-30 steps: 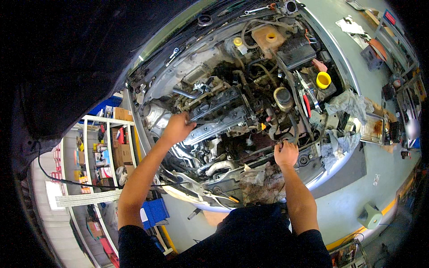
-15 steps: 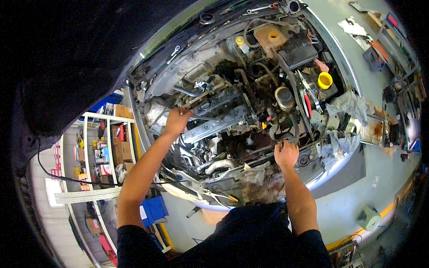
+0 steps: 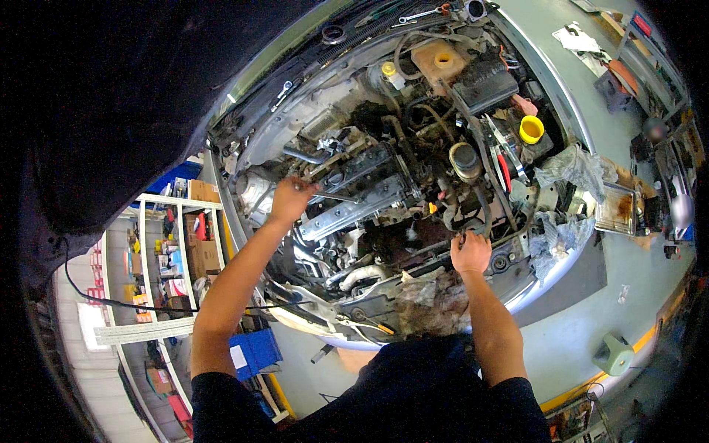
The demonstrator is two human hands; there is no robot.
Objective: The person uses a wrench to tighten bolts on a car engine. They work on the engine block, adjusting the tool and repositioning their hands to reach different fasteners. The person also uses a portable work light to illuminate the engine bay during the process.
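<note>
Left hand (image 3: pixel 290 201) holding metal tool (image 3: pixel 340 197), yellow cup (image 3: pixel 532 139), contents unclear

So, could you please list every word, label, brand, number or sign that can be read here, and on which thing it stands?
No text is clear enough to quote.
Metal tool in the left hand: no marking can be made out.
White patch on the blue bin: too small to read.
Cardboard box on the white shelves: too small.
White sheets at the upper right: too blurred.
</note>
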